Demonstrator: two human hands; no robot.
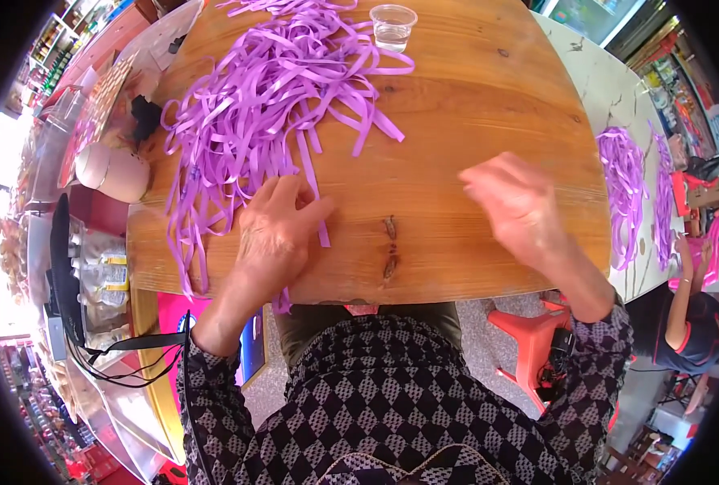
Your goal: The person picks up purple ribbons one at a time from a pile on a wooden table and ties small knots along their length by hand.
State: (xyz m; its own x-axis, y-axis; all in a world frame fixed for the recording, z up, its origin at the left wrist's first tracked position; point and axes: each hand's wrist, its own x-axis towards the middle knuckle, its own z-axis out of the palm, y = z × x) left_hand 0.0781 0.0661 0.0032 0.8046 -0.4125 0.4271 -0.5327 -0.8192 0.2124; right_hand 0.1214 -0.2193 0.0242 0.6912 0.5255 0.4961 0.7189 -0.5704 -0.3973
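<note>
A big tangled heap of purple ribbon strips (254, 97) covers the left and far part of the round wooden table (456, 105). My left hand (277, 222) rests at the heap's near edge, fingers curled down onto a ribbon and the thumb stretched out to the right. One strip runs under that thumb, and a ribbon end pokes out below the wrist at the table's edge. Over the bare wood on the right is my right hand (515, 202), slightly blurred, its fingers bent and pressed together. Whatever may be between those fingertips is too small to see.
A clear plastic cup (393, 29) stands at the far side. Purple ribbon bundles (622, 190) lie on a white marbled table (582, 61) to the right. A pink rounded object (113, 172) sits left, and a red stool (529, 343) below. Another person (691, 323) works at far right.
</note>
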